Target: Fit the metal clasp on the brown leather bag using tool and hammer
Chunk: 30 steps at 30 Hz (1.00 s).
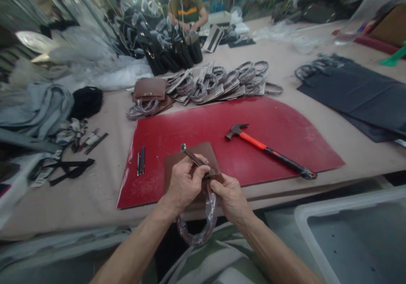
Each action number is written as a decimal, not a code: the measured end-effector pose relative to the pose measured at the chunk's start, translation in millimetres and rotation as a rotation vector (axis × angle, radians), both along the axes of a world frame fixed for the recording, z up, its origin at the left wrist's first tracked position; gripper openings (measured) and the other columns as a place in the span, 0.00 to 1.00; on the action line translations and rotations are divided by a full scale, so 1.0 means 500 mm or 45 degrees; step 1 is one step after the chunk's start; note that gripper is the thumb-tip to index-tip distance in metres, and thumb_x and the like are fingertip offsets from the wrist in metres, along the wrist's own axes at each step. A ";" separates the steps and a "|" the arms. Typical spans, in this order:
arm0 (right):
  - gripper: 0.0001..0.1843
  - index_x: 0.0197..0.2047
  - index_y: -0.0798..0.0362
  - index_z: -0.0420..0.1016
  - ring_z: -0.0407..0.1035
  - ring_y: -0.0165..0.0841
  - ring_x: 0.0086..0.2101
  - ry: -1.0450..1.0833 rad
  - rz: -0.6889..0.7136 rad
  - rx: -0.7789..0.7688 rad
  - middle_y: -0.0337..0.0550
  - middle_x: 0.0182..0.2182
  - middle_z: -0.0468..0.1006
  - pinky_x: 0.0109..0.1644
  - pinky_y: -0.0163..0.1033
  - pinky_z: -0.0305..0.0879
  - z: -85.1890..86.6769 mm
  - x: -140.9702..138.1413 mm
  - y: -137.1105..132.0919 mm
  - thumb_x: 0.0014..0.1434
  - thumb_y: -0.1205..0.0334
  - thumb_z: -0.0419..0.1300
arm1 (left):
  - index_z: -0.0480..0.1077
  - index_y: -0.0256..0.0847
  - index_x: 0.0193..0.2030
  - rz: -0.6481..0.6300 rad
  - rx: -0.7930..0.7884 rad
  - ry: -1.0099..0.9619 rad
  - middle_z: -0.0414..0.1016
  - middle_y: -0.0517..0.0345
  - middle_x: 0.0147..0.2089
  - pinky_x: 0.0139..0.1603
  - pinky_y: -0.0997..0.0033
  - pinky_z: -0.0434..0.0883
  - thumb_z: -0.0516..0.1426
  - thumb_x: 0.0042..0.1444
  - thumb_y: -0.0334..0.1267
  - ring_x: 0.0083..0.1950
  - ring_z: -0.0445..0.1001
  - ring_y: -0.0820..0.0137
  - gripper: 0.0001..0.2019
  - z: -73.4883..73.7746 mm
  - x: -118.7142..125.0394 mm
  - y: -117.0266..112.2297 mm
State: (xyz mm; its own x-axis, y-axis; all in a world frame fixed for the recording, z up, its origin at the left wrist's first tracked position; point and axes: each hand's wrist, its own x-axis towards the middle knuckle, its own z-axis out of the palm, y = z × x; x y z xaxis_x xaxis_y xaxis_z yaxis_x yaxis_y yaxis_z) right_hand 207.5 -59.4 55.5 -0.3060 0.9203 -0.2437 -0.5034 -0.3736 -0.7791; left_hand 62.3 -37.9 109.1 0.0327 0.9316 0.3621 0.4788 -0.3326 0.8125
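Note:
My left hand (185, 180) is closed around a metal punch (193, 155), a short rod with a shiny round end that points up and to the left. Its lower end, near the leather, is partly hidden by my fingers. My right hand (231, 195) pinches the edge of a brown leather piece (206, 150) just to the right of the punch. From between my hands a looped handle (198, 237) in clear plastic wrap hangs over the table's front edge. Beyond my right hand lies a claw hammer (253, 140) with an orange and black grip.
Under the work is a red board (190, 123), with two thin metal bars (141, 161) at its left. Behind it are brown leather pieces (149, 89) and several wrapped handles (222, 81). Dark panels (355, 93) lie right, a plastic bin (349, 233) below. A person (187, 9) works across the table.

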 end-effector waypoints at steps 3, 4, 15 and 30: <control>0.17 0.32 0.57 0.73 0.64 0.29 0.25 -0.107 0.038 -0.066 0.39 0.25 0.74 0.30 0.34 0.60 0.017 -0.004 0.014 0.46 0.53 0.68 | 0.74 0.39 0.39 -0.008 0.055 0.045 0.80 0.57 0.39 0.45 0.75 0.74 0.58 0.60 0.34 0.41 0.79 0.71 0.04 -0.024 -0.004 0.025; 0.15 0.30 0.56 0.71 0.64 0.29 0.24 -0.148 0.056 -0.092 0.38 0.24 0.73 0.28 0.34 0.60 0.021 -0.003 0.013 0.45 0.54 0.68 | 0.74 0.38 0.39 -0.014 0.068 0.063 0.80 0.57 0.39 0.45 0.75 0.73 0.58 0.60 0.33 0.41 0.79 0.71 0.03 -0.035 -0.004 0.029; 0.20 0.37 0.55 0.71 0.75 0.34 0.29 -0.592 0.246 -0.156 0.43 0.31 0.78 0.33 0.39 0.72 0.018 0.065 -0.034 0.53 0.46 0.60 | 0.70 0.39 0.43 -0.152 0.226 0.175 0.77 0.54 0.44 0.51 0.73 0.73 0.59 0.63 0.34 0.47 0.77 0.71 0.03 -0.116 -0.005 0.002; 0.20 0.52 0.58 0.75 0.73 0.47 0.45 -2.064 -0.452 0.765 0.58 0.47 0.79 0.53 0.51 0.67 0.033 0.315 0.091 0.62 0.55 0.55 | 0.69 0.40 0.42 -0.170 0.059 0.115 0.77 0.54 0.44 0.50 0.69 0.72 0.57 0.63 0.33 0.46 0.76 0.68 0.02 -0.116 0.012 -0.002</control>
State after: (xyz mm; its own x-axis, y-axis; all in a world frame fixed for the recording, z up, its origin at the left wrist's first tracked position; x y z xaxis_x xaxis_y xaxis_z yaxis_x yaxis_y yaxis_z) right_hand 364.9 -13.8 71.9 0.0949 0.9508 0.2948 0.8589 0.0715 -0.5071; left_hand 68.1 -38.9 51.2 0.1895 0.8990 0.3949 0.4983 -0.4346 0.7502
